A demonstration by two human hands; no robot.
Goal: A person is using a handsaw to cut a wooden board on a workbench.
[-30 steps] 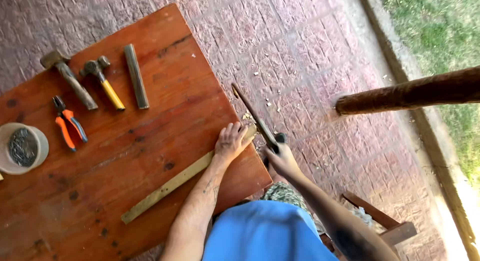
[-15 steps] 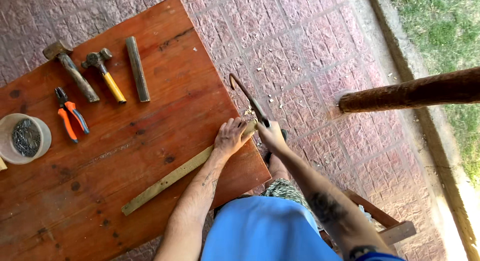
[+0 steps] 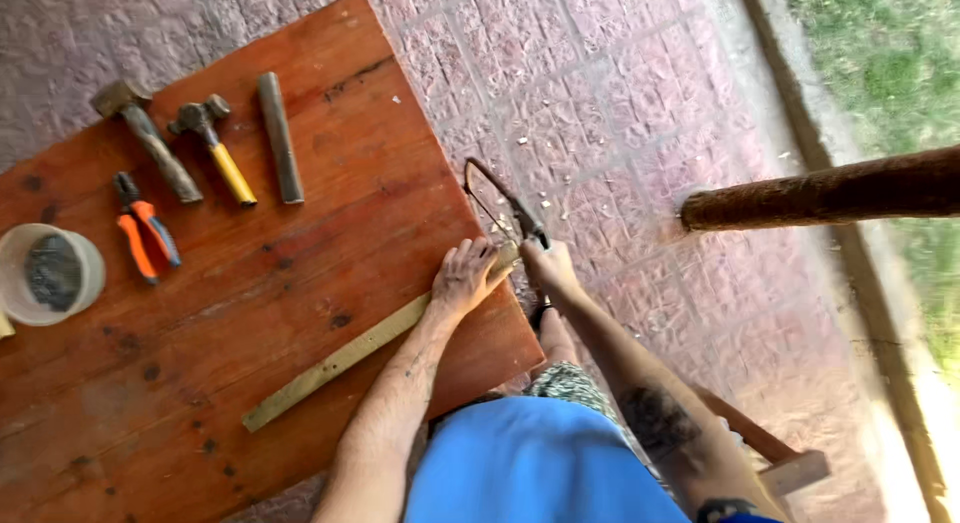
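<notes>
A long, pale, flat wooden strip (image 3: pixel 375 345) lay slanted across the reddish surface (image 3: pixel 250 283), its right end pinned under the flattened left hand (image 3: pixel 465 276), while the right hand (image 3: pixel 548 267) gripped a small saw (image 3: pixel 505 211) just beside.

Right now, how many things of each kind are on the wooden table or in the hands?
Hammers: 2
Pliers: 1
Short dark bar: 1
Pale tub: 1
Wooden strip, under the left hand: 1
Saw, in the right hand: 1
Total: 7
</notes>
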